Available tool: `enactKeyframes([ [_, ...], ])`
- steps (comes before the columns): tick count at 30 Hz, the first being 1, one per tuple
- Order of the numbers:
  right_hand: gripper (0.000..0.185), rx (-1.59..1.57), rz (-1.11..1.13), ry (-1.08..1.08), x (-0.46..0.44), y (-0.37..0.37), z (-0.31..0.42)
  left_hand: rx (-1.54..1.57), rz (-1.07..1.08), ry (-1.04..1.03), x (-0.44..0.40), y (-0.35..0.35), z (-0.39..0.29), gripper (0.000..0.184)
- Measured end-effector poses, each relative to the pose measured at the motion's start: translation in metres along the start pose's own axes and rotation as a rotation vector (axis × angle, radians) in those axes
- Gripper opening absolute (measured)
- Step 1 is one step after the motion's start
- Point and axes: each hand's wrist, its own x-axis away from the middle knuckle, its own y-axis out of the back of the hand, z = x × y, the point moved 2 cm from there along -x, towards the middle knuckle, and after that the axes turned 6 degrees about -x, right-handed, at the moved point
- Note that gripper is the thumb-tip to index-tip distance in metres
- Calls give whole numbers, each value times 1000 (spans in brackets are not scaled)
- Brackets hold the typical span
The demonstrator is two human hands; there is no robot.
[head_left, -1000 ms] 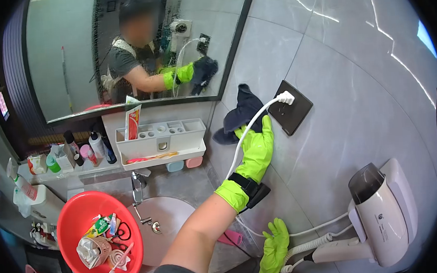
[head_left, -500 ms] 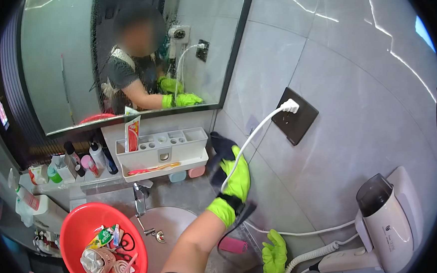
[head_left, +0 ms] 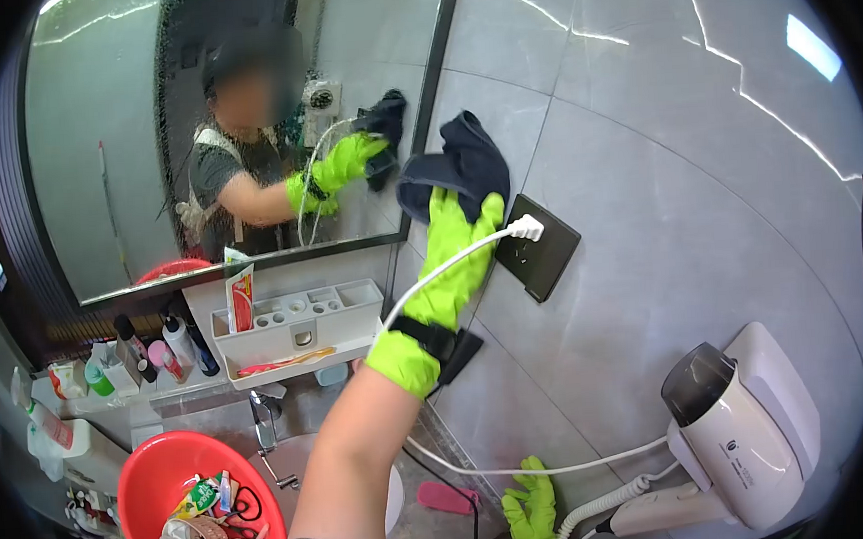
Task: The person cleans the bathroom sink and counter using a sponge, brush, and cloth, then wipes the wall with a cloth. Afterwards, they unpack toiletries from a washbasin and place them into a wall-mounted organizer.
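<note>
My left hand, in a lime-green rubber glove with a black strap at the wrist, is raised to the grey tiled wall. It presses a dark navy cloth to the tiles between the mirror's edge and the black wall socket. A white plug sits in the socket, and its cord passes in front of the gloved hand. Low on the right, my right hand wears a matching glove. Its fingers are extended, with nothing seen in them, beside the coiled hair dryer cord.
A hair dryer hangs on the right wall. The wet mirror reflects a person. Below it are a white toothbrush holder and several bottles. A red basin of toiletries stands by the sink; a pink object lies nearby.
My left hand and the cloth have moved up the wall, from beside the toothbrush holder to next to the mirror's edge. The view has shifted slightly; my right hand stays low.
</note>
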Motion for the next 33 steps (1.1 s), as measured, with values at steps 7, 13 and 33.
enactKeyframes([
  [7, 65, -216, -52, -11, -1, -7, -31, -409, 3, -274, 120, 13, -31, 51],
  [13, 59, -70, -49, -23, 9, -3, -32, 26, 231, -206, 198, -8, -69, 62],
  [33, 61, 136, -50, 158, 3, 1, -26, -512, 416, -212, -96, 53, -120, 50],
])
